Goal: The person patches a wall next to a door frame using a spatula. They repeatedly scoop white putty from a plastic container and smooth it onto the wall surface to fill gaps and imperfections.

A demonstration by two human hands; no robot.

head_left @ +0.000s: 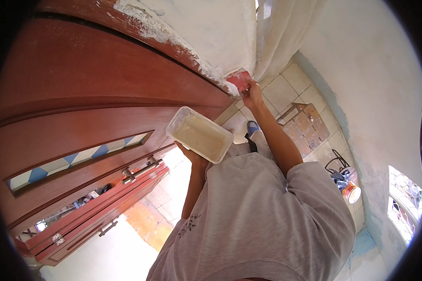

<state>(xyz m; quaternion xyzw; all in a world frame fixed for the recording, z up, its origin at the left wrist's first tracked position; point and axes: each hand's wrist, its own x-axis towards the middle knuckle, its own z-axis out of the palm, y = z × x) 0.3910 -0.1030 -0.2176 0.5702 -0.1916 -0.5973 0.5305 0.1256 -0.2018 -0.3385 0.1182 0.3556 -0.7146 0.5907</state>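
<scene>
My left hand (190, 152) is closed on the near side of a whitish rectangular plastic tub (200, 133), partly hidden beneath it. Pale residue coats the tub's inside. Stretched out ahead, my right hand (252, 96) grips a flat red scraper (239, 80) smeared with white. The scraper's far edge is at the white-plastered wall (206, 28), right beside the red door frame (185, 52). Rough white filler covers the border between wall and frame.
A red wooden door (89, 70) with a glass strip and metal handle (140, 171) fills the left. To the right, a paint-spotted wooden stool (309, 126) stands on the tiled floor. A bag with dark straps and a small orange-and-white container (351, 192) lie near the right wall. A pale curtain (286, 33) hangs ahead.
</scene>
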